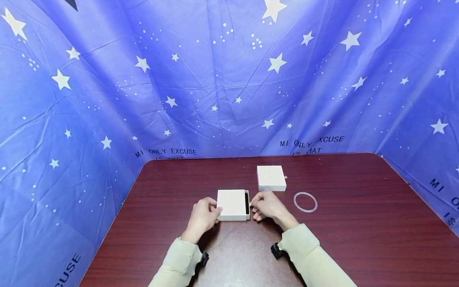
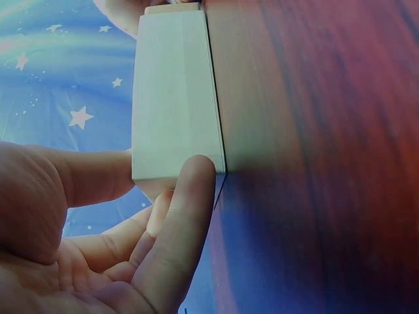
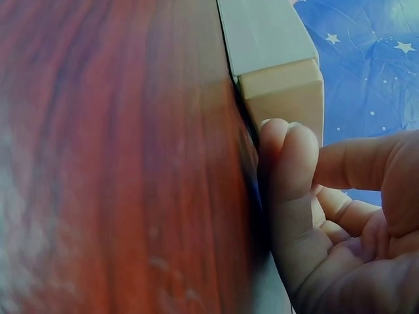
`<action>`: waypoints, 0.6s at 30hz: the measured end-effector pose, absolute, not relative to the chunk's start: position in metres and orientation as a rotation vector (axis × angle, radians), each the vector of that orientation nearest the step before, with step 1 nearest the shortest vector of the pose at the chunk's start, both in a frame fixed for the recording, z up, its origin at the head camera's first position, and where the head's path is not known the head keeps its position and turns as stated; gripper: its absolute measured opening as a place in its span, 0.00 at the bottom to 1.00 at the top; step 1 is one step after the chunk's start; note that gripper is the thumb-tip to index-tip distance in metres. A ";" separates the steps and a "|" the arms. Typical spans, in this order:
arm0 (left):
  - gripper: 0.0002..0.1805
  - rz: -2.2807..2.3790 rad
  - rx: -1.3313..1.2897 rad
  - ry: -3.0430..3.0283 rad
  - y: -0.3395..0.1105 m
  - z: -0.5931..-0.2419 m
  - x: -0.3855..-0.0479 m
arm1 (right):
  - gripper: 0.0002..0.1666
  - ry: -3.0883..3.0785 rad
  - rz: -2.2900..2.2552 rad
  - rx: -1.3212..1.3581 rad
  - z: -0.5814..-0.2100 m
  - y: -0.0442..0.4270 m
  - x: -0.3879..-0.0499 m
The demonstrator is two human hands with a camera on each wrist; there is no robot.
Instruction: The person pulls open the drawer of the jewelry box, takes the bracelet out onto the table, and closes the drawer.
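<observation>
weak hold at one end could let the whole box slide

the near white box (image 1: 231,201) lies flat on the dark red table (image 1: 358,199), its inner tray (image 3: 291,104) poking a little way out of the right side. the left hand (image 1: 203,215) grips the left end of the box, thumb and fingers bent round it. at the right side of the box, the right hand (image 1: 268,207) has thumb and fingertips drawn together against the tray's end, apparently pinching a pull tab; the fingers cover it, so how firmly it is held i cannot tell.

the left hold takes in just one end, so a hard tug to the right could drag the box along or twist it askew. the pinch looks small, and a thin tab could slip from it or tear. if the tray stuck and then gave suddenly, it might jump out and tip; its inside looks dark, and what it holds can't be made out. such a jerk could also knock the right hand into the second white box (image 1: 271,177), beyond the near white box and to its right, or the ring (image 1: 304,193), farther off to its right.
</observation>
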State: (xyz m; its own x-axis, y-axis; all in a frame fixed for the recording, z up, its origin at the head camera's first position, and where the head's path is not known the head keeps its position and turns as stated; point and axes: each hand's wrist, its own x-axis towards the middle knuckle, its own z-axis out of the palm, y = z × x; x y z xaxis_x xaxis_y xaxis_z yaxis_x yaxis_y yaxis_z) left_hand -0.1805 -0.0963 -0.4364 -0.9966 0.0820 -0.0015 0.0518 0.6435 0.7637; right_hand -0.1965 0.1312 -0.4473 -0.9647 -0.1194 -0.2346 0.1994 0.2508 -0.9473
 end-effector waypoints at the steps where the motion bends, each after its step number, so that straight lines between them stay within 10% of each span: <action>1: 0.13 1.307 0.114 2.815 -0.096 -0.437 -0.181 | 0.09 2.266 -1.777 0.075 -0.447 0.132 -0.197; 18: 0.12 1.301 0.127 2.819 -0.096 -0.438 -0.181 | 0.10 2.273 -1.774 0.085 -0.449 0.136 -0.197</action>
State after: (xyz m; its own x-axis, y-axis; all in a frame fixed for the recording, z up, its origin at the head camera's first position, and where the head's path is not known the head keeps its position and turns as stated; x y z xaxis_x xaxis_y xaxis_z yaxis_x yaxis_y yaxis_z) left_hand -0.1810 -0.0963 -0.4381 -0.9960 0.0889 0.0030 0.0600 0.6463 0.7607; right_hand -0.1971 0.1362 -0.4486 -0.9653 -0.1110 -0.2364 0.2024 0.2543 -0.9457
